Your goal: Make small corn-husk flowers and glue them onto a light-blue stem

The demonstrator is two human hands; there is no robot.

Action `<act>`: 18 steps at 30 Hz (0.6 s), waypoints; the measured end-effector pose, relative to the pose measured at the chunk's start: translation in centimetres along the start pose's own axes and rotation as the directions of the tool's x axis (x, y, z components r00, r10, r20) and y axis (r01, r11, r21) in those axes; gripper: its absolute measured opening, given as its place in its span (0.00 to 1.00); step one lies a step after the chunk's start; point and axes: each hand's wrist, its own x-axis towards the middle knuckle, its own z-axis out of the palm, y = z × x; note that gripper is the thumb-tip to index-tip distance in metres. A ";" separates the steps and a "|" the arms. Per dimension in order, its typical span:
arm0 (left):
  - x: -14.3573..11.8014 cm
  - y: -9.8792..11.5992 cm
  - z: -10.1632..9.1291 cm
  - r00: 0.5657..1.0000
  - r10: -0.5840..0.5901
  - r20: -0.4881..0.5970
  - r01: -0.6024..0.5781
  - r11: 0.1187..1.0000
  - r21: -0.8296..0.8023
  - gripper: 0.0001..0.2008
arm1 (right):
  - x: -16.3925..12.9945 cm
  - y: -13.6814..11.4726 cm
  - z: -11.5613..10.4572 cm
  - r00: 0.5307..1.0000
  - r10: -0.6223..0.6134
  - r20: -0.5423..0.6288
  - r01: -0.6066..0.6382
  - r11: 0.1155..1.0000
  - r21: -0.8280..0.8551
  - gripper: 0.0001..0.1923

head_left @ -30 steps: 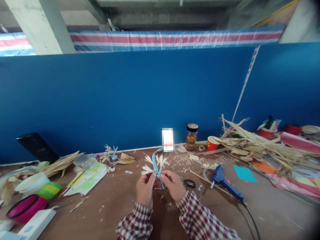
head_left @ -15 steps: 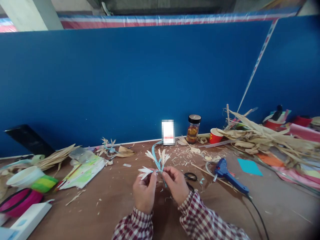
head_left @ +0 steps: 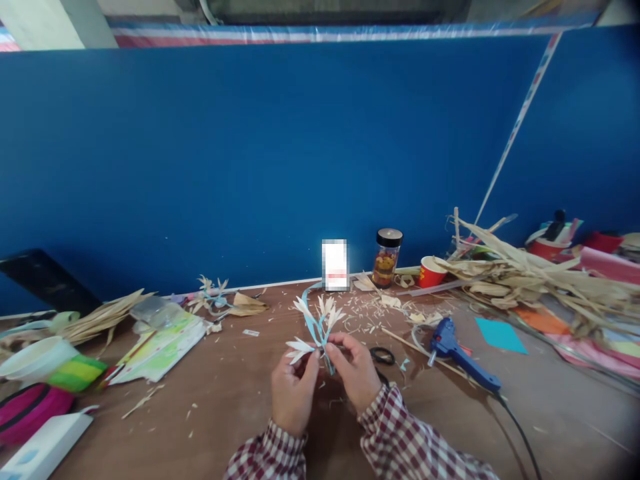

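Note:
Between my two hands is a small bunch of flowers with pale, husk-like petals and light blue stems. My right hand pinches the bunch at its stems, which poke out below the fingers. My left hand is closed on a single pale flower that points left, its blue stem meeting the others. The exact joint is partly hidden by my fingertips. Just right of my right hand lie black-handled scissors, their lower part covered by that hand.
A blue glue gun with a cord lies right, near a cyan paper square. Behind stand a lidded jar and a red paper cup. Dried husks pile up far right. A white power strip sits at left.
My left hand has moved slightly right, bringing the single flower closer to the bunch. My right hand stays nearly in place. The view has shifted a little.

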 end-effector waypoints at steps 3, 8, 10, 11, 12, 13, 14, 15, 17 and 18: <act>-0.3 -0.1 0.2 0.999 -0.007 0.040 0.007 1.000 -0.003 0.10 | 0.0 -0.1 0.0 1.000 -0.020 0.006 0.019 1.000 0.022 0.12; -0.2 -0.7 0.4 0.995 -0.084 0.061 0.091 0.988 -0.121 0.12 | -0.1 -0.4 0.2 1.000 -0.030 0.005 0.030 0.998 0.054 0.12; -0.1 -0.9 0.4 0.990 -0.123 0.066 0.133 0.975 -0.178 0.14 | -0.1 -0.4 0.3 1.000 -0.005 -0.004 0.005 0.999 0.048 0.12; 0.0 -1.0 0.4 0.987 -0.145 0.063 0.154 0.967 -0.201 0.15 | -0.1 -0.3 0.3 1.000 0.008 -0.011 -0.008 0.999 0.046 0.13; 0.0 -1.0 0.4 0.985 -0.165 0.057 0.173 0.960 -0.220 0.16 | -0.1 -0.2 0.2 1.000 0.018 -0.016 -0.017 0.999 0.047 0.13; 0.0 -1.0 0.5 0.982 -0.181 0.053 0.189 0.953 -0.236 0.16 | -0.1 -0.1 0.2 1.000 0.024 -0.018 -0.023 0.998 0.051 0.14; 0.0 -0.9 0.5 0.980 -0.192 0.052 0.199 0.948 -0.247 0.17 | 0.0 0.0 0.2 0.999 0.028 -0.019 -0.027 0.998 0.056 0.14; -0.1 -0.8 0.5 0.979 -0.197 0.054 0.204 0.946 -0.252 0.17 | 0.0 0.1 0.2 0.999 0.030 -0.020 -0.029 0.998 0.059 0.14; -0.1 -0.6 0.5 0.979 -0.196 0.062 0.206 0.945 -0.254 0.17 | 0.1 0.2 0.1 0.999 0.031 -0.017 -0.030 0.998 0.062 0.14; -0.1 -0.6 0.5 0.978 -0.197 0.061 0.206 0.944 -0.256 0.18 | 0.0 0.2 0.2 0.999 0.030 -0.012 -0.029 0.998 0.061 0.13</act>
